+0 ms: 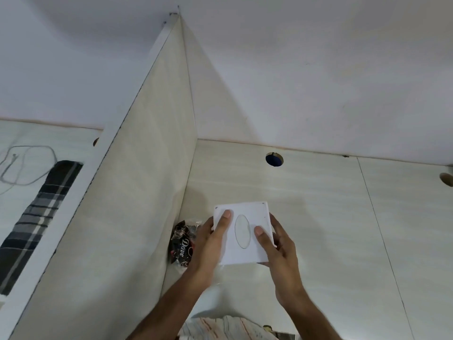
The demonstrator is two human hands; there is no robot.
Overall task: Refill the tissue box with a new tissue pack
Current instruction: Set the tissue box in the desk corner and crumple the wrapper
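A white square tissue box [245, 217] with an oval slot on top is held over the pale desk [331, 217]. My left hand [208, 244] grips its left side, with the thumb lying on the top face. My right hand [277, 244] holds the right side, thumb also on the top. Clear plastic film [220, 278] shows just under the box near my left wrist; I cannot tell whether it is a tissue pack.
A dark Dove wrapper in clear plastic [182, 244] lies against the upright divider panel [137, 192] left of the box. A round cable hole [274, 159] sits near the back wall. Beyond the divider lie a checked cloth [41, 217] and a thin cable [24, 168].
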